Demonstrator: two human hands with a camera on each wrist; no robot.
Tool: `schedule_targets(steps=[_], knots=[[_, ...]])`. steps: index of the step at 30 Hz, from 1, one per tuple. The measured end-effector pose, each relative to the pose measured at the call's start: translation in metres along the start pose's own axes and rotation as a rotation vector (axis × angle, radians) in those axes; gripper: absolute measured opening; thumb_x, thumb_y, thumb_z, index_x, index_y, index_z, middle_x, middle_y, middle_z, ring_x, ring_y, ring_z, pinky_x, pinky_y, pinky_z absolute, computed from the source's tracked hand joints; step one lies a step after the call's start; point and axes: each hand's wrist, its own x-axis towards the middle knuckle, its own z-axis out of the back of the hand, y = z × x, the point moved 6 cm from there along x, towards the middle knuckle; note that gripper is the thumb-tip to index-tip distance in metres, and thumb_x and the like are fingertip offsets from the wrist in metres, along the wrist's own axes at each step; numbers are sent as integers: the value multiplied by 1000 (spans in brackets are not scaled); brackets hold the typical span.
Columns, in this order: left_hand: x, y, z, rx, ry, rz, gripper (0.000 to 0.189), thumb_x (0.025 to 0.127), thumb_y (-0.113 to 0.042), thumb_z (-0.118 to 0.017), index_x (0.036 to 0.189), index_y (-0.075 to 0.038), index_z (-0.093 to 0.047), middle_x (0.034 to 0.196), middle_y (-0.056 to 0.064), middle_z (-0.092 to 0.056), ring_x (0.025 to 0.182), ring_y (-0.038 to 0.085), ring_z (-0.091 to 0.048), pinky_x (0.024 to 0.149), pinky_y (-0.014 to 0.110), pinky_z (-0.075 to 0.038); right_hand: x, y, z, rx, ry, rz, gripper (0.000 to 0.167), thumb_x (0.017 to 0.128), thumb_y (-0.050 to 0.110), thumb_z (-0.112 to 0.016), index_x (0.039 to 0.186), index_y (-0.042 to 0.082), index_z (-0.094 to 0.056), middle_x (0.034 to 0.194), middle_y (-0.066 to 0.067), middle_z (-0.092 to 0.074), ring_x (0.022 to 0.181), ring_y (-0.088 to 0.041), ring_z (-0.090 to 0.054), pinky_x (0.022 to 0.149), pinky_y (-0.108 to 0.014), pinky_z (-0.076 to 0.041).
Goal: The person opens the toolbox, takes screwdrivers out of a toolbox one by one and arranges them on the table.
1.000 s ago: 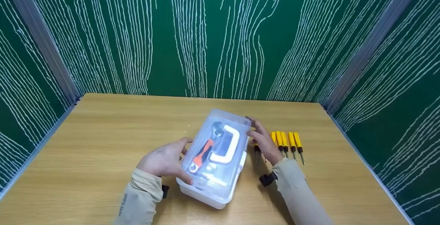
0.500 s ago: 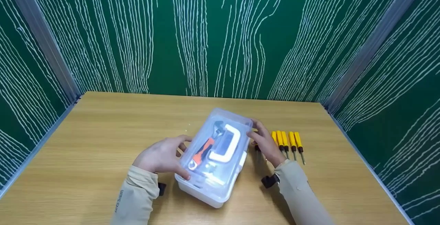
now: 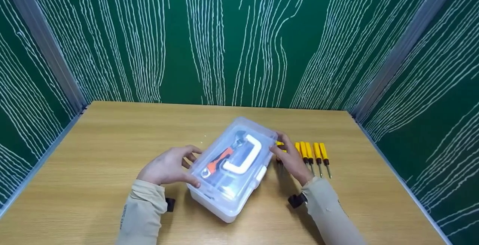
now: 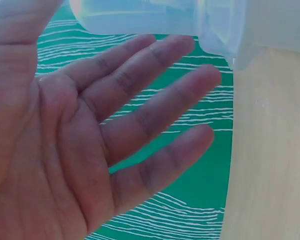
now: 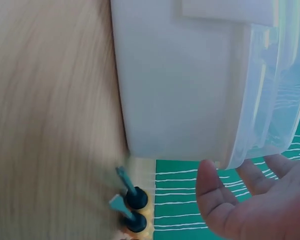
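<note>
A translucent plastic toolbox (image 3: 213,203) with a white carrying handle (image 3: 253,157) stands slanted on the table, its lid on. Through the lid shows an adjustable wrench (image 3: 220,158) with an orange and black grip. My left hand (image 3: 166,167) is at the box's near left edge, thumb tip against the lid's rim. Its other fingers (image 4: 160,112) stretch out straight beneath the box's edge in the left wrist view. My right hand (image 3: 292,161) grips the far right corner, thumb and fingers on either side of it; the right wrist view shows the fingertips (image 5: 208,175) there.
Several yellow-handled screwdrivers (image 3: 309,151) lie in a row right of the box, one partly hidden behind my right hand. Green walls (image 3: 239,43) with white lines enclose the wooden table (image 3: 123,140) at the back and sides.
The toolbox has turned clockwise, its near end swinging left and its far end right. My left hand has shifted left with the near end; my right hand has moved slightly right and nearer.
</note>
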Motion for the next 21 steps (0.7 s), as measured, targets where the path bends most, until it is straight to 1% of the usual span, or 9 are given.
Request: schedule_targets(steps=[2, 4, 7, 9, 12, 17, 19, 21], knots=[[-2, -1, -2, 26, 0, 16, 89, 53, -33, -94, 131, -31, -52, 116, -3, -61, 108, 23, -57, 91, 46, -50, 0, -1, 0, 5, 2, 13, 56, 95, 35, -57, 146, 31, -34, 149, -4, -39, 129, -29, -43, 106, -51, -40], [-3, -4, -5, 39, 5, 24, 98, 51, -33, -95, 137, -31, -47, 121, -1, -59, 109, 23, -56, 94, 47, -49, -1, -3, 1, 12, 3, 26, 61, 94, 31, -58, 148, 32, -31, 151, -3, -37, 134, -29, -39, 109, -54, -36], [-4, -13, -10, 53, 9, -14, 113, 47, -34, -97, 143, -29, -38, 127, 2, -58, 109, 22, -56, 99, 49, -46, -1, -3, 1, 4, 22, 55, 70, 91, 24, -61, 151, 30, -26, 155, -3, -34, 140, -29, -33, 113, -58, -28], [-3, -18, -13, 58, 7, -46, 119, 44, -35, -97, 146, -28, -34, 130, 3, -57, 109, 21, -56, 101, 50, -44, 0, -2, 0, -3, 29, 73, 74, 88, 21, -64, 152, 28, -27, 155, -3, -34, 141, -29, -32, 114, -58, -28], [-1, -21, -13, 101, -10, -76, 120, 44, -39, -97, 146, -27, -35, 127, 1, -58, 106, 19, -56, 100, 48, -46, 1, 1, 1, -23, 30, 97, 74, 86, 18, -67, 150, 26, -30, 154, -4, -36, 140, -29, -34, 111, -55, -33], [1, -19, -10, 141, -25, -78, 115, 43, -43, -96, 143, -31, -40, 125, -3, -59, 103, 18, -57, 97, 46, -47, 3, 4, 3, -72, 19, 126, 72, 84, 18, -70, 147, 22, -35, 150, -7, -41, 136, -31, -38, 106, -54, -39], [2, -17, -9, 142, -29, -73, 112, 44, -42, -96, 142, -32, -42, 125, -3, -59, 103, 18, -57, 98, 47, -47, 4, 5, 4, -97, 10, 120, 73, 82, 19, -71, 146, 23, -35, 148, -7, -43, 134, -30, -40, 104, -54, -39], [2, -15, -5, 141, -49, -63, 109, 45, -40, -96, 140, -32, -44, 124, -4, -60, 104, 18, -56, 98, 47, -47, 3, 6, 4, -131, 4, 113, 75, 81, 21, -72, 145, 23, -35, 146, -7, -44, 131, -30, -41, 103, -53, -39]])
